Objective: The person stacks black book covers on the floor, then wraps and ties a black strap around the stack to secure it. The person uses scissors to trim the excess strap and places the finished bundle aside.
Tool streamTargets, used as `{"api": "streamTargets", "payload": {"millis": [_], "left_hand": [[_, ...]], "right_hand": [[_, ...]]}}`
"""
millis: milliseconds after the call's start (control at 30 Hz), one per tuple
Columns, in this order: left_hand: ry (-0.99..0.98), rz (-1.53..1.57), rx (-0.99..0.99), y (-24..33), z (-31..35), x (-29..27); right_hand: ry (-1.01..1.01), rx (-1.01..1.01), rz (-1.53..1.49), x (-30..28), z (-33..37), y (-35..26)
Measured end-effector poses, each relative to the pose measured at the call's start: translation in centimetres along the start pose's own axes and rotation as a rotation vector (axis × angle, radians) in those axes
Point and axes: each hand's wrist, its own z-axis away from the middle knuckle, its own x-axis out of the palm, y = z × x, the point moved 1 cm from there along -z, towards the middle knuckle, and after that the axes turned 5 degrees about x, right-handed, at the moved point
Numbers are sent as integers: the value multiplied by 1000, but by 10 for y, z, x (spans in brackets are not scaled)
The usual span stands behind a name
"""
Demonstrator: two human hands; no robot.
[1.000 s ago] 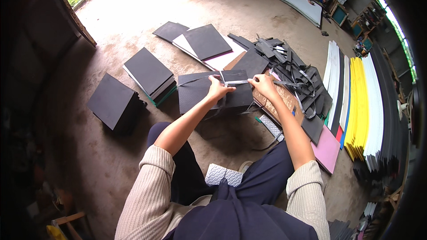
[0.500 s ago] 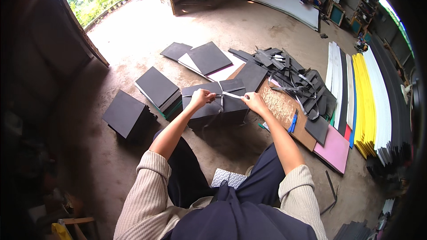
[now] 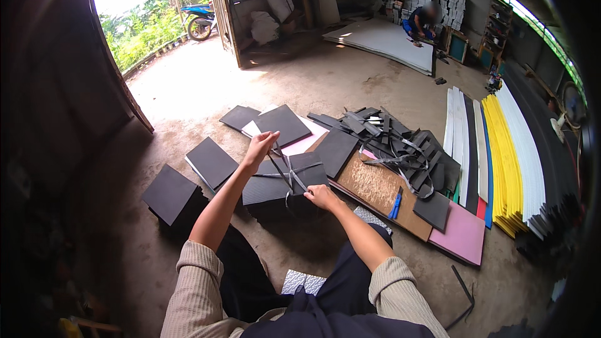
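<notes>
A thick stack of black foam-like sheets (image 3: 260, 195) stands on the floor before my knees, with thin grey strips (image 3: 305, 167) crossing over its top. My left hand (image 3: 261, 145) is raised above the stack's far left part, fingers closed on a dark strip (image 3: 279, 168) that runs taut down to the crossing. Low by the stack's right side, my right hand (image 3: 322, 197) pinches another length of strip, lighter grey, leading up to the same crossing. Whether a knot has formed there is too small to tell.
Two more stacks of black sheets (image 3: 168, 193) stand to the left. Right of me lie a brown board (image 3: 410, 220) with a blue cutter (image 3: 395, 204), a pile of black offcuts (image 3: 400, 147), a pink sheet (image 3: 460, 238) and long yellow strips (image 3: 501, 169). Another person (image 3: 421, 24) crouches far back.
My left hand has moved up and away from the crossing, drawing its strip out. My right hand has come down toward the stack's near right side. The view has tilted up.
</notes>
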Motion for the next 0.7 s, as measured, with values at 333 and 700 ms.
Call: {"api": "streamTargets", "payload": {"millis": [333,700], "left_hand": [[59,-872,483,57,-31,-44],[329,-1358,746,140,-49,-74]], "right_hand": [[-6,24,13,1,-5,-8],[-21,86,46,-8,-2,-17]]}}
